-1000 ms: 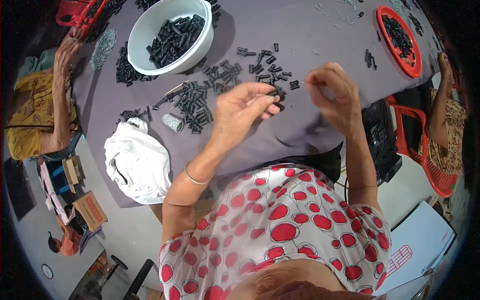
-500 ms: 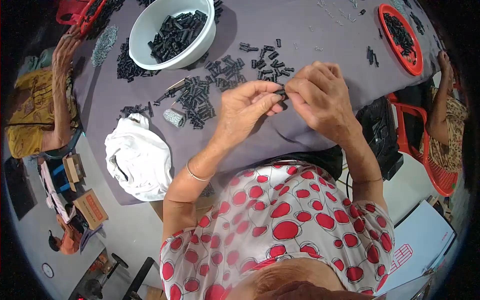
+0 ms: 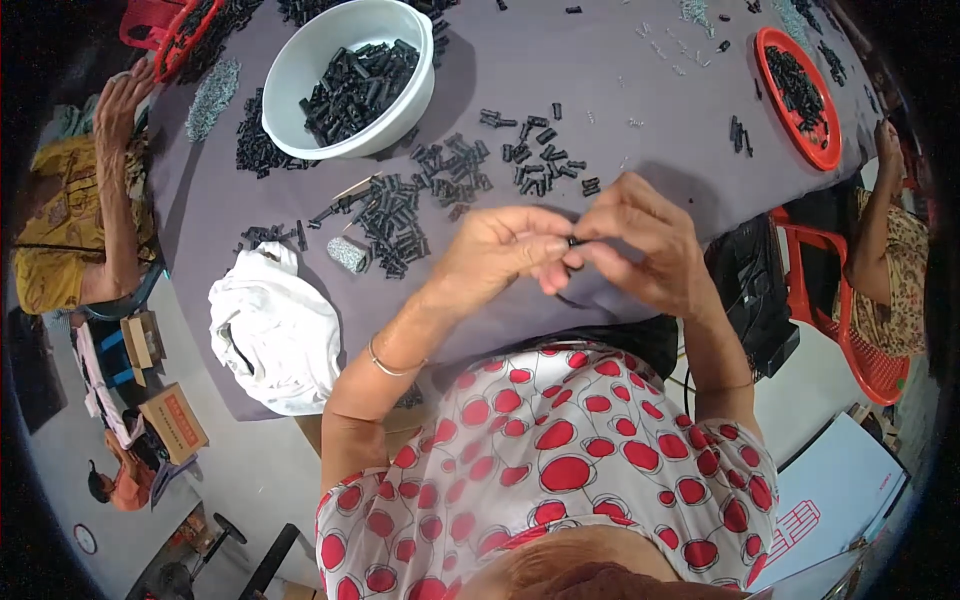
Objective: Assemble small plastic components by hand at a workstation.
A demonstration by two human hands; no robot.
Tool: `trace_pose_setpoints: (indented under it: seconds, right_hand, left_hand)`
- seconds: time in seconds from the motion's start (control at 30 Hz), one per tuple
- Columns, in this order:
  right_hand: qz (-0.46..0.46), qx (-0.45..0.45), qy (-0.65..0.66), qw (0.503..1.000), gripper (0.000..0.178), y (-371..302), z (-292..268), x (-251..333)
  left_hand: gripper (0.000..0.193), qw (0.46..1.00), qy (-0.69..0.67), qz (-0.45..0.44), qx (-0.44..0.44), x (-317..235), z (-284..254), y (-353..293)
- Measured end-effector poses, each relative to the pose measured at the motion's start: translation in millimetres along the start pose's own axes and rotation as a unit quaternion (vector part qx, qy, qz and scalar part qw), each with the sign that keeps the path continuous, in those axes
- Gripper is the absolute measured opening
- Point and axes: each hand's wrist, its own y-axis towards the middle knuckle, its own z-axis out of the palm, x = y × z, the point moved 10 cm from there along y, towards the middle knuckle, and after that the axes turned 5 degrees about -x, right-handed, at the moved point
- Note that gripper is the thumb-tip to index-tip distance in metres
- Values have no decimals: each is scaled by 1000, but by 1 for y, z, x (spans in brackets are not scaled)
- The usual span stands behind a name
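My left hand [image 3: 510, 250] and my right hand [image 3: 640, 240] meet above the near part of the cloth-covered table. Both are closed in a pinch on one small black plastic part [image 3: 573, 242], mostly hidden by the fingertips. Just beyond them lies a loose group of small black parts [image 3: 540, 165]. Left of my left hand is a denser pile of black parts [image 3: 390, 220], with a small heap of metal springs [image 3: 347, 254] beside it. A white basin [image 3: 350, 142] holding many black tubular pieces [image 3: 360, 85] stands farther back.
A crumpled white cloth [image 3: 275, 335] lies on the near left of the table. At the right, a red tray [image 3: 825, 150] holds black parts. Loose springs [image 3: 675, 45] are scattered at the back. Co-workers' arms [image 3: 122, 200] show at both sides, with a red chair [image 3: 805, 270] on the right.
Both hands have drawn nearer to my body, still pinching the small black part. A single black piece now shows beside the loose group, where my hands were. The view has shifted slightly.
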Motion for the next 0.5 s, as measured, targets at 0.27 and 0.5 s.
trace_pose_setpoints:
  seconds: [0.27, 0.5]
  right_hand:
    - [-12, 30, 43, 999, 32, -12, 3, 2]
    - [78, -32, 105, 991, 16, 2, -15, -29]
  left_hand:
    - [22, 997, 51, -14, 56, 6, 17, -1]
    - [22, 999, 6, -31, 25, 6, 7, -1]
